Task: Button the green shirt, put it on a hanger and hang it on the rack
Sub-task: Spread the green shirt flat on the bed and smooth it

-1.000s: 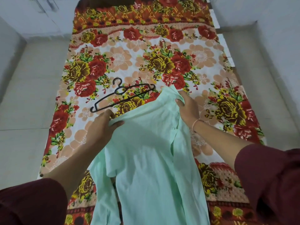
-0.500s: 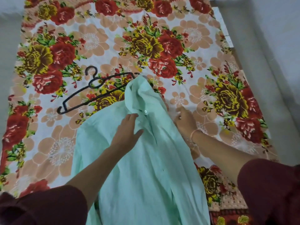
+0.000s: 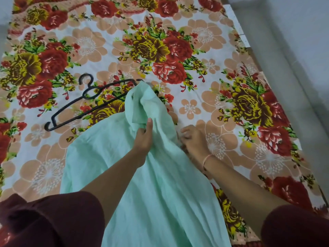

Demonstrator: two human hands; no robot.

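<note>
The pale green shirt (image 3: 151, 184) lies spread on the flowered bedsheet, its upper end bunched into a peak near the hanger. My left hand (image 3: 144, 138) rests on the middle of the shirt and pinches a fold of its cloth. At the shirt's right edge my right hand (image 3: 194, 138) has its fingers curled on the hem. The black hanger (image 3: 89, 102) lies flat on the sheet to the upper left, its right end hidden under the shirt's top. No rack is in view.
The flowered bedsheet (image 3: 222, 77) covers a narrow mattress. A pale tiled floor (image 3: 293, 59) runs along its right side. My dark red sleeves (image 3: 53, 220) fill the lower corners.
My left hand has closed on a fold in the shirt's middle, having lain flat before. The right hand stays at the shirt's right edge. The view has shifted closer.
</note>
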